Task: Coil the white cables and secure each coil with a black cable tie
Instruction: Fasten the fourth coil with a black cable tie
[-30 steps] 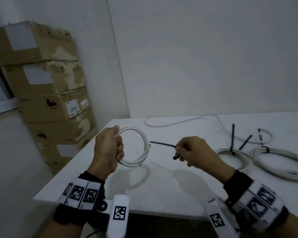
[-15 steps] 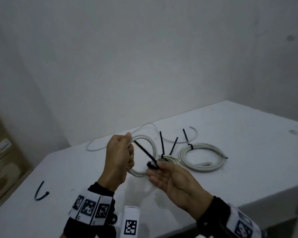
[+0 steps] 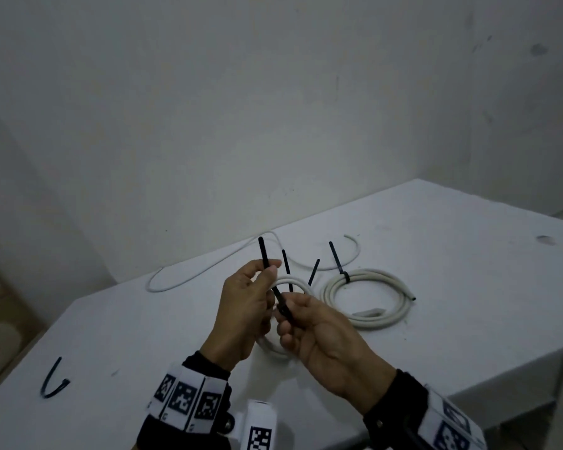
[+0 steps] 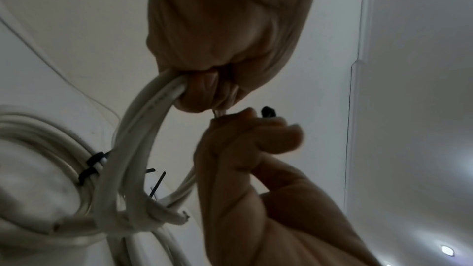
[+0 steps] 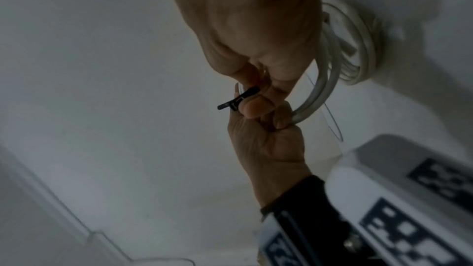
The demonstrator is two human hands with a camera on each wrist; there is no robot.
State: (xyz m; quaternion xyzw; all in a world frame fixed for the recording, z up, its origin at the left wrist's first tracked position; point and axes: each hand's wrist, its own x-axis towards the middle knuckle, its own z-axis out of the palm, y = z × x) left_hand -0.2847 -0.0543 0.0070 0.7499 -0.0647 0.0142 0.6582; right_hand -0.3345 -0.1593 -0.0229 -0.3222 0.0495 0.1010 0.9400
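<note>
The left hand [image 3: 246, 315] was curled tight round a small coil [image 4: 143, 128] of smooth, round white cable, thumb and forefinger pinching the upper run of a thin, flat black cable tie [image 3: 264, 254]. The tie's long axis ran steeply upward and slightly left, its free tip standing above the left fingertips. Just below them, the right hand [image 3: 322, 339] pinched the tie's boxy head end [image 5: 239, 99] between thumb and bent fingers. Beyond the fingers, on the matte white table [image 3: 468, 254], lay a larger tied coil [image 3: 368, 298], apart from both hands.
</note>
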